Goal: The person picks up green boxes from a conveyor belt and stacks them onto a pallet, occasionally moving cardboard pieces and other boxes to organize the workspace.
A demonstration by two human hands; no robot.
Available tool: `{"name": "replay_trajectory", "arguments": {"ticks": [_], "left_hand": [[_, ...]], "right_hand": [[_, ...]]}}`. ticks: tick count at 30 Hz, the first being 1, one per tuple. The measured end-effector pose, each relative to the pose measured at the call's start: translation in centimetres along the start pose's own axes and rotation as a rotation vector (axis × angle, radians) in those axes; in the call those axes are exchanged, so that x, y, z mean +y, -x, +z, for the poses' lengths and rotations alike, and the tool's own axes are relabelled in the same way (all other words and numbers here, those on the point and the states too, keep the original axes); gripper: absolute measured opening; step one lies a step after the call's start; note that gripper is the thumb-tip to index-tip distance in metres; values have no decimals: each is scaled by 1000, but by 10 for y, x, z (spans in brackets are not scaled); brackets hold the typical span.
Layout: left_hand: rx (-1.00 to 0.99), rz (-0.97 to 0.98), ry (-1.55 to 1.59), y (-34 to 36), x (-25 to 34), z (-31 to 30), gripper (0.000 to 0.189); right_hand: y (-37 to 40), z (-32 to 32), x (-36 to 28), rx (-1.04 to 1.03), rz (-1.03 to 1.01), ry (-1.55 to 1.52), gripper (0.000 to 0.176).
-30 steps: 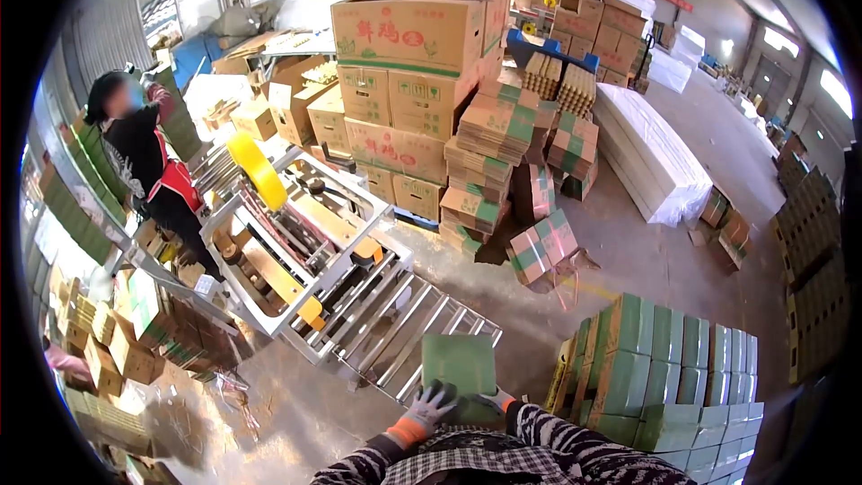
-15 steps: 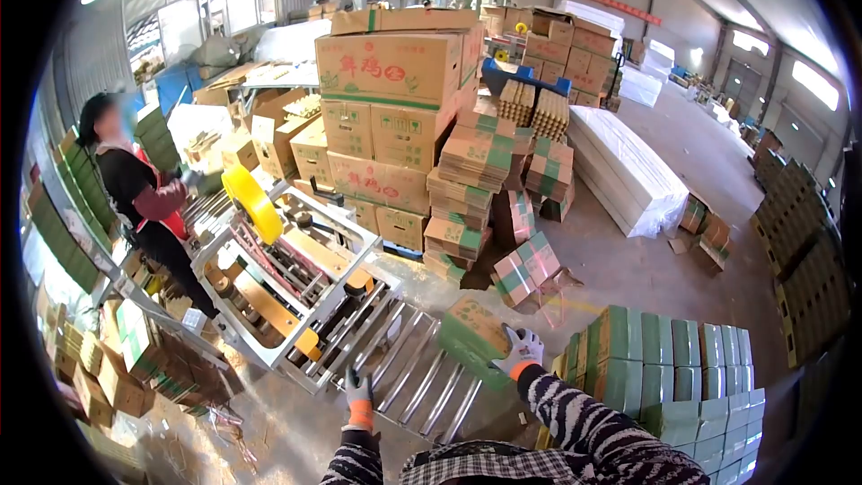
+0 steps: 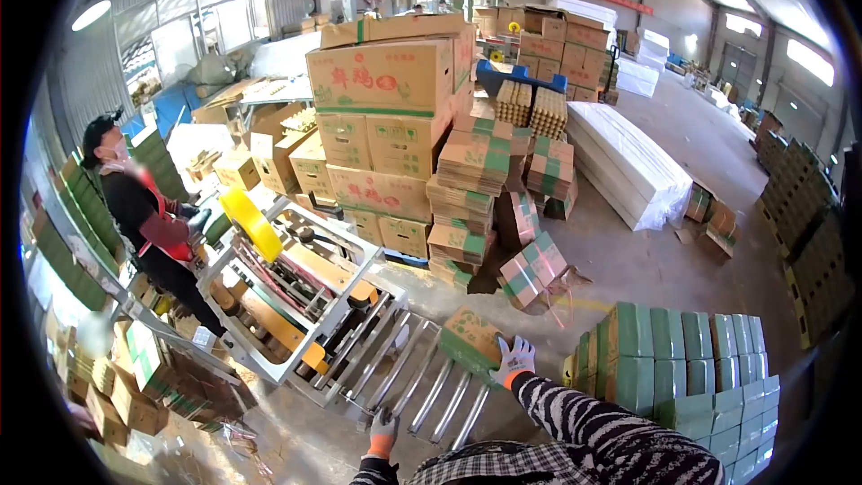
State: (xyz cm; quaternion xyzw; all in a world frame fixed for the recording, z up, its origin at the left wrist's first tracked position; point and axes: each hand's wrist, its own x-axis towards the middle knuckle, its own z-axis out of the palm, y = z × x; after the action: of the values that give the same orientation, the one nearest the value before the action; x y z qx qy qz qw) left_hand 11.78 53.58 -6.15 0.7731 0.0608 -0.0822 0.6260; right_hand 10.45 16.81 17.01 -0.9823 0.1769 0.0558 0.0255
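Observation:
A green and brown carton (image 3: 469, 334) sits at the right end of the roller conveyor (image 3: 415, 375). My right hand (image 3: 514, 361), in a grey glove with an orange cuff, is against the carton's right end, its fingers spread. My left hand (image 3: 383, 432), gloved alike, is at the near side of the rollers, left of the carton. Its fingers point forward and nothing shows in them. Left of the rollers stands the strapping machine (image 3: 296, 283) with a yellow reel (image 3: 250, 224) on top.
Stacked green cartons (image 3: 669, 364) stand close on my right. Beyond the conveyor are tall brown boxes (image 3: 382, 76), flattened cartons (image 3: 471, 162) and a long white wrapped bundle (image 3: 628, 164). A person (image 3: 148, 216) in a red apron stands behind the machine. Opened boxes (image 3: 135, 395) lie at lower left.
My left hand has moved nearer and to the right along the rollers. The carton has turned slightly, and my right hand's fingers now point more upward. The person by the machine has shifted their arms.

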Motion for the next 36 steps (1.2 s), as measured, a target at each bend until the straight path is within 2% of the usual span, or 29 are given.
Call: {"name": "replay_trajectory", "arguments": {"ticks": [1, 4, 5, 7, 9, 11, 14, 15, 16, 18, 19, 20, 21, 22, 23, 24, 26, 27, 28, 29, 32, 33, 35, 36], "left_hand": [[-65, -3, -142, 6, 1, -3, 51], [-69, 26, -329, 25, 33, 1, 58], [-28, 44, -378, 30, 37, 3, 60], [16, 65, -415, 47, 44, 2, 60], [56, 85, -455, 60, 44, 0, 60], [66, -9, -326, 74, 41, -3, 60], [87, 33, -393, 107, 43, -6, 54], [-5, 42, -495, 114, 36, -14, 63], [0, 41, -501, 120, 29, -17, 63], [145, -124, -331, 118, 2, -20, 63], [199, -174, -212, 117, -9, -23, 64], [146, -38, -326, 120, -10, -33, 66], [230, -150, -128, 125, 0, -29, 63], [312, -259, 73, 132, 48, -18, 60], [314, -311, 104, 132, 73, -17, 64], [375, -241, 108, 106, 12, -32, 62], [403, -234, 110, 96, 32, -32, 62], [402, -236, 112, 87, 30, -35, 62], [395, -264, 240, 71, 30, -39, 61], [385, -293, 370, 57, 26, -42, 59], [447, -258, 462, 16, 38, -35, 54], [439, -262, 469, 7, 57, -29, 54], [381, -388, 520, 1, 118, -15, 53], [375, -392, 529, -8, 117, -12, 53]], "right_hand": [[-1, 3, 1, 6, -7, -4, 89], [-6, 11, 7, 53, -57, 23, 91], [-6, 9, 7, 10, -54, 25, 92], [-5, 3, 8, -93, -60, 28, 94], [-5, 4, 10, -98, -77, 21, 94], [-9, 9, 12, -118, -100, 47, 96], [-13, 12, 15, -136, -116, 42, 96], [-14, 12, 16, -153, -119, 41, 95], [-14, 12, 17, -153, -124, 35, 95], [-13, 12, 18, -136, -137, 53, 76], [-14, 13, 18, -135, -148, 56, 75], [-14, 15, 19, -135, -154, 56, 75], [-15, 16, 19, -134, -155, 45, 75], [-15, 16, 19, -132, -156, 36, 76], [-14, 12, 19, -130, -162, 40, 76], [-11, 5, 19, -141, -160, 34, 77], [-11, 2, 18, -152, -158, 30, 78], [-13, 4, 18, -166, -153, 23, 86], [-13, 6, 18, -182, -147, 16, 94], [-13, 5, 17, -185, -145, 20, 94], [-11, -1, 16, -192, -138, 41, 85], [-11, 0, 16, -202, -141, 68, 87], [-10, -6, 15, -221, -142, 99, 90], [-9, -7, 14, -220, -138, 109, 90]]}}
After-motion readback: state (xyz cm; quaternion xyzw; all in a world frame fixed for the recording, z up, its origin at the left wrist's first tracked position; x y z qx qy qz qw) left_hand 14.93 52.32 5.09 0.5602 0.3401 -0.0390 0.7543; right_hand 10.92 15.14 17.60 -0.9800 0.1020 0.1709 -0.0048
